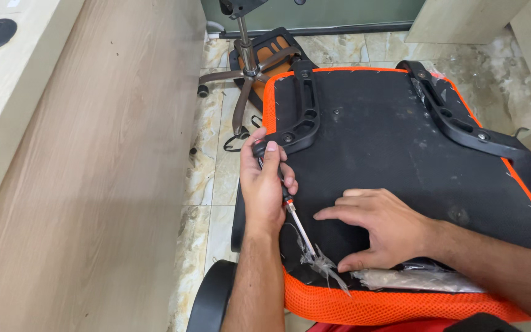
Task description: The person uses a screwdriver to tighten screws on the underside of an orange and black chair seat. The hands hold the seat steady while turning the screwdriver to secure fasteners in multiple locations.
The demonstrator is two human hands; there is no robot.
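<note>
An upturned office chair seat (388, 147), black underneath with an orange mesh edge, fills the middle and right. My left hand (265, 184) grips a screwdriver (296, 224) with a black and red handle. Its shaft points down toward torn clear plastic (324, 265) at the seat's near edge. My right hand (379, 227) lies flat on the black underside, fingers spread, just right of the shaft. A black armrest bracket (302, 110) sits just above my left hand. A second bracket (462, 126) runs along the right side.
A wooden desk panel (87, 172) stands at the left. A chair star base with gas cylinder (247, 67) lies on the marble tile floor (204, 172) at the back. A black curved chair part (210, 298) sits near the bottom edge. Crumpled clear plastic (419, 280) lies under my right wrist.
</note>
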